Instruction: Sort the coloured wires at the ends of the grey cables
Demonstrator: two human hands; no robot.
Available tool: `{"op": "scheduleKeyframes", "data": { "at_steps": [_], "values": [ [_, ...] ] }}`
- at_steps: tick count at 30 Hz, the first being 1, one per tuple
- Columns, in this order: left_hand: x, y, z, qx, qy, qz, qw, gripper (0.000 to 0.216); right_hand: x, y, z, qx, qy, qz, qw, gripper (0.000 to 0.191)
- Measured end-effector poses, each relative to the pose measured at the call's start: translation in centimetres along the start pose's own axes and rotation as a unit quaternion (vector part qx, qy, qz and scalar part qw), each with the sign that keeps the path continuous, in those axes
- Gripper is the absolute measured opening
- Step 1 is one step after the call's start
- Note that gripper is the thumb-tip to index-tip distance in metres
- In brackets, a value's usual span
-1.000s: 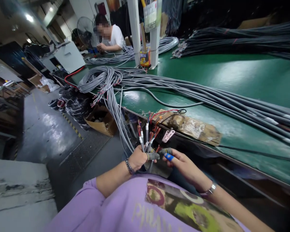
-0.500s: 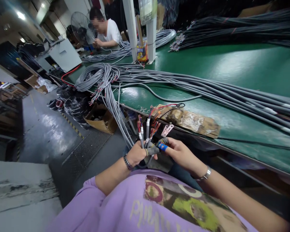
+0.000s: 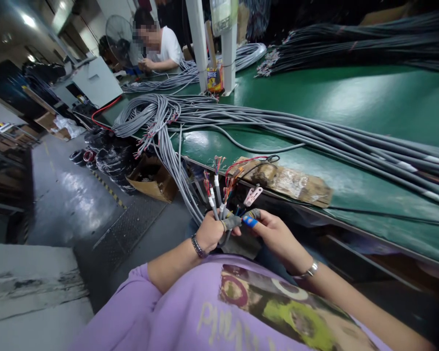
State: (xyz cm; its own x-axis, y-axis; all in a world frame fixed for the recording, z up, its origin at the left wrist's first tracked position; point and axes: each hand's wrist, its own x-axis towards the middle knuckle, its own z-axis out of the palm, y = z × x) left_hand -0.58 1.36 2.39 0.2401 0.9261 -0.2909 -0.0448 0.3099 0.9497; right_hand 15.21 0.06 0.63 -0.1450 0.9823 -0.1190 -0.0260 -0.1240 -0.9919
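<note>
My left hand (image 3: pixel 212 231) is closed around several grey cables (image 3: pixel 217 191), whose stripped ends stand up with white wraps and fanned red, orange and blue wires (image 3: pixel 229 182). Worn finger covers sit on some fingers of both hands. Close beside it, my right hand (image 3: pixel 269 226), with blue tape on a finger, pinches thin dark and blue wires (image 3: pixel 239 210) at a cable end; its fingertips hide part of them. Just beyond the hands, a pale pink clip (image 3: pixel 253 196) hangs at the bench edge by a taped wooden board (image 3: pixel 303 189) with a red and a black lead.
Long grey cables (image 3: pixel 249 117) lie over the green bench (image 3: pixel 351 105), with a coil at the left end. Black cable bundles (image 3: pixel 351 46) rest at the back. A carton (image 3: pixel 151 183) stands on the floor. Across the bench a person (image 3: pixel 164 51) sits near a fan (image 3: pixel 120 41).
The cable ends in my left hand have tilted left and spread apart. My right hand has drawn slightly right, and dark and blue wires now show between the hands.
</note>
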Motion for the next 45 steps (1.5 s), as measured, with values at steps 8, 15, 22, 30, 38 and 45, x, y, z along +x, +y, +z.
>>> {"op": "scheduleKeyframes", "data": {
  "at_steps": [8,15,22,30,38,45],
  "values": [
    [-0.4,-0.2,0.1,-0.01,0.032,0.016,0.999,0.048,-0.4,0.7,0.1,0.008,0.006,0.001,1.0,0.034],
    [-0.5,-0.8,-0.2,-0.008,0.006,0.023,1.0,0.044,-0.2,-0.2,0.0,-0.002,-0.012,-0.009,1.0,0.033],
    [-0.8,-0.5,0.2,0.016,-0.021,0.031,0.999,0.043,0.1,-1.2,1.0,0.048,-0.011,0.024,0.998,0.032],
    [-0.9,-0.2,0.1,0.001,-0.014,0.019,1.0,0.04,1.2,0.4,-0.3,0.325,0.154,0.094,0.928,0.026],
    [-0.2,1.3,0.5,-0.051,-0.043,0.009,0.998,0.035,2.7,0.8,-1.8,0.36,0.034,0.144,0.921,0.039],
    [1.3,2.0,1.2,-0.075,-0.06,-0.017,0.995,0.04,4.1,-0.3,-1.0,0.336,-0.005,0.068,0.94,0.042]
  ]
}}
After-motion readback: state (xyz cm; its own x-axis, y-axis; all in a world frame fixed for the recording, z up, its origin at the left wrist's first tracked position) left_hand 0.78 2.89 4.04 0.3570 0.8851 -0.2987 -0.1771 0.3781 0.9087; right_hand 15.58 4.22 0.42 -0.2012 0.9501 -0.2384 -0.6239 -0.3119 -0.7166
